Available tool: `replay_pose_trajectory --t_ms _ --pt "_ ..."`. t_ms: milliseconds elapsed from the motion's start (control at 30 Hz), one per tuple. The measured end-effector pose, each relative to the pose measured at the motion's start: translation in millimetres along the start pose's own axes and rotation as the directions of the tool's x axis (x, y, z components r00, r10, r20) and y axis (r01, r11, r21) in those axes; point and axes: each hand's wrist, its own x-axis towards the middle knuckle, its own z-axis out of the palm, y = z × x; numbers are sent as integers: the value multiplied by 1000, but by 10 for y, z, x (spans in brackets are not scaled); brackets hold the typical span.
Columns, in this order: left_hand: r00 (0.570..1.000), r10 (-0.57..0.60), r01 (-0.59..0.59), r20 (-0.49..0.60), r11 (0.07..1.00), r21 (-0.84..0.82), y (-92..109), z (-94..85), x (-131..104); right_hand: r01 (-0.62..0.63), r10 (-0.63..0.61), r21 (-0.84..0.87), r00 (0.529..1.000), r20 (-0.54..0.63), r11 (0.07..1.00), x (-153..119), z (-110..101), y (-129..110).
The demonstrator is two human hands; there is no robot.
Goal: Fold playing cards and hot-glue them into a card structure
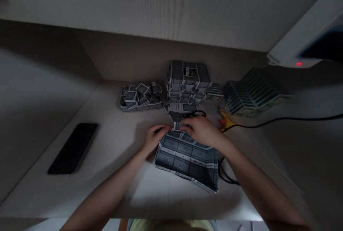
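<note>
Card tray [180,149] sits on the pale wood-grain desktop [152,197], front centre, between the forearms; long axis runs roughly 10 to 4 o'clock, open side up. Clock below is centred on it. Walls and floor: grey patterned panels with white edges, folded card by the look, fine grid print, pale strip along the floor, sides flaring out a bit. Small card piece [177,126], flat-faced, white-edged, at 11 to 12 o'clock by the far wall. Right hand [199,128] narrow, thumb and fingers holding that piece's right end. Left hand [155,136] at 11, thumb and index close together near the piece's left edge; can't tell if they grip it. Open box [142,108] at 11, same panelling, heaped with loose square folded pieces [142,89]. Block tower [189,86] at 12, stacked tiers, rectangular opening up top, contents too dark to read. Black scissors handles [200,113] just past 12. Yellow glue gun [227,121] between 1 and 2, black cable [281,118] leading off right; ribbed stepped stack [254,93] beyond it. Phone [73,149] at 9, black, screen dark.
</note>
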Motion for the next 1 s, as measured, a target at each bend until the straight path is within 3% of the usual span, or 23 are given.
replay_pose_trajectory --t_ms 233,600,1000 --pt "1000 -18 18 -13 1000 -14 -15 8 3 8 -8 19 1000 -19 1000 -2 6 29" --pt "999 -33 31 -27 997 -70 -42 11 -3 85 -90 -115 995 -35 990 99 83 -117" --pt "997 -38 40 -65 999 33 -77 43 -3 112 -116 -203 993 -9 973 187 51 -236"
